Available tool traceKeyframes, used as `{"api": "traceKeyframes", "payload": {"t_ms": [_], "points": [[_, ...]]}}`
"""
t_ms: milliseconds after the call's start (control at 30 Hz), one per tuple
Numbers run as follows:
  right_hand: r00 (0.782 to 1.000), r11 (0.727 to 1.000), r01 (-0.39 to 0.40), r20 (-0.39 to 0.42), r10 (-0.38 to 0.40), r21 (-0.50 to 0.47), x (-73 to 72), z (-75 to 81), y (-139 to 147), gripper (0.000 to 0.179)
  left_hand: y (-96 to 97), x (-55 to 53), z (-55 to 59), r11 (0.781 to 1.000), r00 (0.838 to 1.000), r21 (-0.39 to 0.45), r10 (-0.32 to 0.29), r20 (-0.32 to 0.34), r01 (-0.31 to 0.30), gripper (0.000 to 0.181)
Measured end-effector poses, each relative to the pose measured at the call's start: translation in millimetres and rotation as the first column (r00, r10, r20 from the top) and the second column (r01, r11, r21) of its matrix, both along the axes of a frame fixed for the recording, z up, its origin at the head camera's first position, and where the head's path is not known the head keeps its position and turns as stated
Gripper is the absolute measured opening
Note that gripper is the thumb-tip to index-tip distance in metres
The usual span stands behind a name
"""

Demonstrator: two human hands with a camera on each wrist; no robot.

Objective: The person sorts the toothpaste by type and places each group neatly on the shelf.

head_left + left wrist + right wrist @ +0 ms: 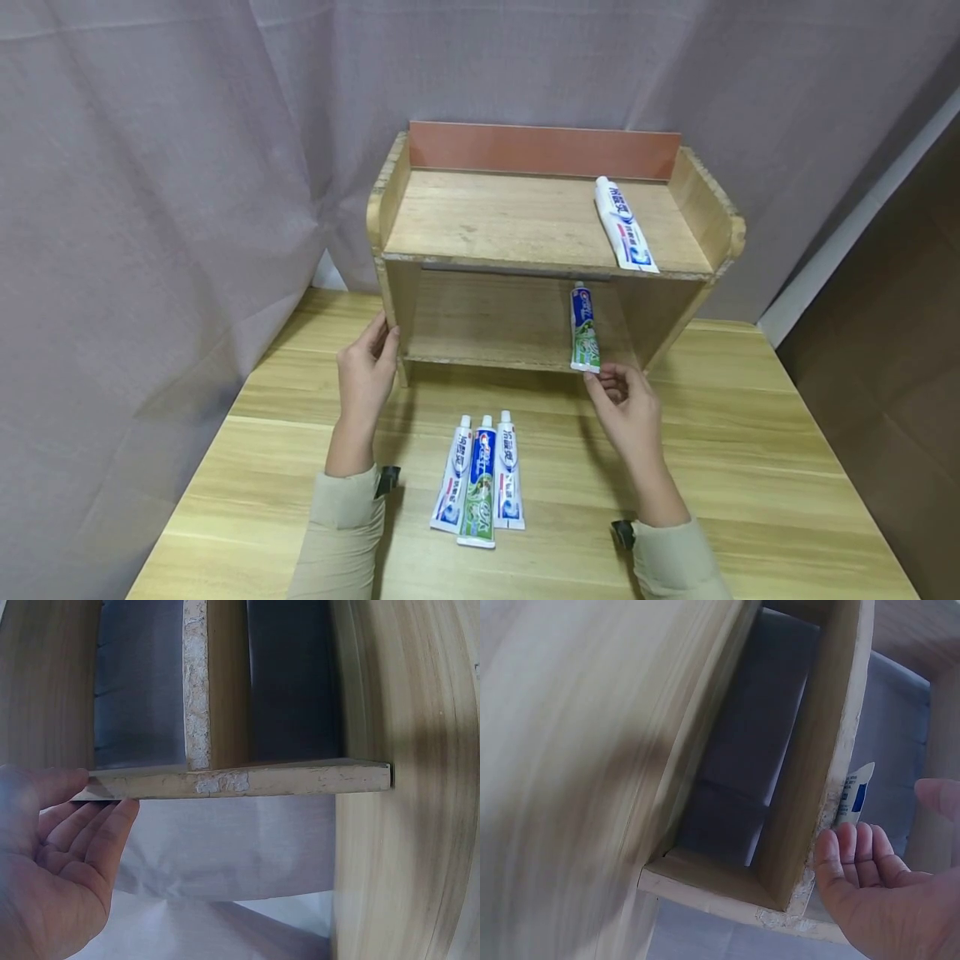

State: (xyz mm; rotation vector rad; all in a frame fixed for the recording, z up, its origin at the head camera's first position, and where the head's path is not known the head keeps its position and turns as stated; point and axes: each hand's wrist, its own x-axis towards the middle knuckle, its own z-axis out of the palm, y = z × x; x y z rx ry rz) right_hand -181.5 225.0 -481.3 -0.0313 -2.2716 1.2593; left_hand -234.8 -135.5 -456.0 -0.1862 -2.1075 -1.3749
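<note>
My left hand (365,371) grips the left side panel (300,780) of a small two-tier wooden shelf, thumb on one face and fingers on the other. My right hand (626,412) is at the front edge of the lower tier, loosely bent, with fingertips (829,847) by the shelf edge. Just beyond it, a blue-and-green toothpaste tube (583,329) lies on the lower tier, cap toward the back; its crimped end (855,793) shows in the right wrist view, with the thumb apart from it. A white toothpaste tube (624,225) lies on the upper tier, at the right.
On the table (750,467), in front of the shelf, a blue-and-green toothpaste tube (480,487) lies between two white tubes, the left one (453,479) and the right one (509,475). A grey curtain (187,208) hangs behind. A brown panel (885,333) stands at the right.
</note>
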Motion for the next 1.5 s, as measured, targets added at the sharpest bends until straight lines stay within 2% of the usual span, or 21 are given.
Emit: {"api": "traceKeyframes", "payload": {"t_ms": [167,433,667,900,967,1133,1200,1500], "points": [[1.0,1.0,0.003,-0.003,-0.003,0.003,4.5,-0.8,-2.2,0.029,-0.4,-0.1,-0.3,1.0,1.0,-0.002,0.001,0.004,-0.001,0.035],[0.999,1.0,-0.022,0.044,0.023,-0.02,14.4,-1.9,-8.5,0.031,0.2,0.5,0.4,1.0,1.0,0.003,0.007,0.007,-0.007,0.035],[0.998,0.999,-0.03,0.053,0.031,-0.026,20.4,-2.1,-14.7,0.026,0.4,0.2,-0.2,1.0,1.0,0.018,-0.001,0.011,0.001,0.035],[0.993,0.994,-0.092,0.063,0.096,-0.065,24.0,-4.9,-17.4,0.027,0.7,0.4,-1.6,1.0,1.0,0.021,-0.01,0.004,0.01,0.035],[0.991,0.992,-0.107,0.077,0.111,-0.06,28.5,3.3,-22.8,0.026,0.9,0.3,-1.6,1.0,1.0,0.022,-0.009,0.004,0.009,0.035],[0.984,0.99,-0.132,0.111,0.138,-0.052,26.9,2.3,-24.7,0.03,0.3,-1.5,-0.8,1.0,1.0,0.017,0.004,0.003,-0.004,0.035],[0.982,0.989,-0.136,0.124,0.143,-0.058,23.3,-7.1,-20.3,0.034,0.4,-1.8,-1.1,1.0,1.0,0.013,0.006,0.0,-0.006,0.035],[0.971,0.988,-0.143,0.182,0.153,-0.067,24.6,-7.4,-21.4,0.034,0.5,-1.0,-2.2,1.0,1.0,0.018,0.017,0.012,-0.017,0.035]]}}
